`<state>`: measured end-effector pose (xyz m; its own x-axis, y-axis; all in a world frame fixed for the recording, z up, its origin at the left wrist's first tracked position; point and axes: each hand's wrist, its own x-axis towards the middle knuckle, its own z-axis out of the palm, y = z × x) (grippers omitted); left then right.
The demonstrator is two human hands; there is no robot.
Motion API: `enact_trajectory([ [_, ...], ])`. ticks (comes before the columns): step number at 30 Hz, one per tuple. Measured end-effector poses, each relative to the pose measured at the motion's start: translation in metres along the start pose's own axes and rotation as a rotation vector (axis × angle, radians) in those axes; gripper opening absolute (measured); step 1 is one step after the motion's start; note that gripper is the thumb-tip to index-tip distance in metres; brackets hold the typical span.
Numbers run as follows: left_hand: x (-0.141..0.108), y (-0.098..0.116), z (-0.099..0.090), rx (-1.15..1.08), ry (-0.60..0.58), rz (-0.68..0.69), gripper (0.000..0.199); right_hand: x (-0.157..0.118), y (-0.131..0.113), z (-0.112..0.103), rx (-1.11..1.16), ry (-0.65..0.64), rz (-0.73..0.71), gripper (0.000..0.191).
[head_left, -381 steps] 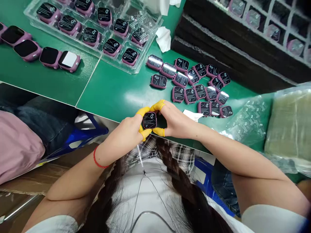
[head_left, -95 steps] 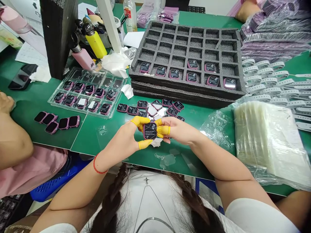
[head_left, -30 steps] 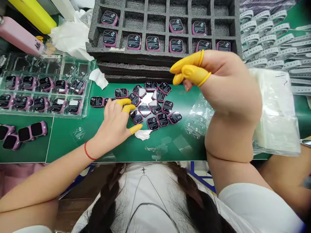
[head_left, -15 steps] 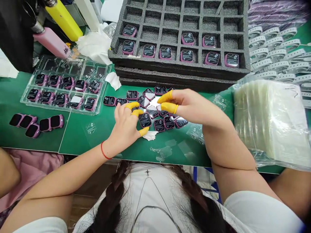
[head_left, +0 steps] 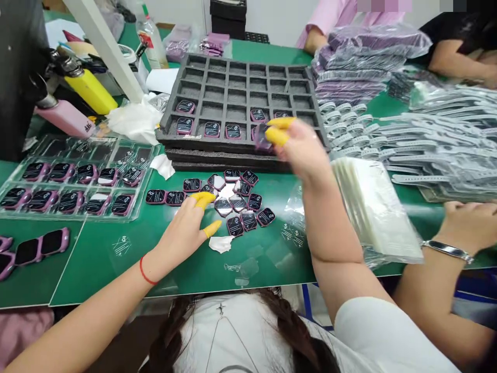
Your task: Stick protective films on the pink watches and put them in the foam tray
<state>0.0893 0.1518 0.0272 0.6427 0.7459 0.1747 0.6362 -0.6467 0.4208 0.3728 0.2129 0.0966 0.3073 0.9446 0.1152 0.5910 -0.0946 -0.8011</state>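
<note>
My right hand (head_left: 305, 150), in yellow finger cots, pinches a purple-framed smartwatch body (head_left: 262, 138) over the front edge of the black foam tray (head_left: 209, 143). Motion blurs both hand and watch. Several watch bodies sit in the tray's front rows. My left hand (head_left: 182, 233) rests by the loose cluster of watch bodies (head_left: 249, 221) on the green table, thumb and fingers apart with nothing between them. Printed clear film covers many of the dark screens. Beside my left thumb lies a crumpled white tissue (head_left: 221, 244).
A clear plastic tray (head_left: 83, 215) of watch bodies stands at left, with pink (head_left: 66, 116) and yellow (head_left: 91, 90) bottles behind. At right are a stack of clear bags (head_left: 373, 207) and pale watch straps (head_left: 438, 140). Another person's hand (head_left: 468, 225) rests at far right.
My right hand has risen from the cluster to the foam tray with a watch body in it. My left fingers have spread apart. The camera view has tilted up.
</note>
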Motion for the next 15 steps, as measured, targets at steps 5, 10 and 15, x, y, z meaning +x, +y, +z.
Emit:
enact_trajectory([
  [5, -0.008, -0.009, 0.026, 0.061, -0.054, -0.064, 0.05, 0.087, 0.055, -0.063, -0.43, 0.414, 0.156, 0.036],
  [10, 0.0, 0.002, 0.029, 0.146, -0.064, -0.137, 0.054, 0.086, 0.072, -0.066, -0.551, 0.198, 0.157, 0.03],
  [15, 0.018, 0.009, 0.036, 0.22, -0.07, -0.176, 0.049, 0.051, 0.042, -0.05, -0.568, 0.283, 0.029, 0.039],
])
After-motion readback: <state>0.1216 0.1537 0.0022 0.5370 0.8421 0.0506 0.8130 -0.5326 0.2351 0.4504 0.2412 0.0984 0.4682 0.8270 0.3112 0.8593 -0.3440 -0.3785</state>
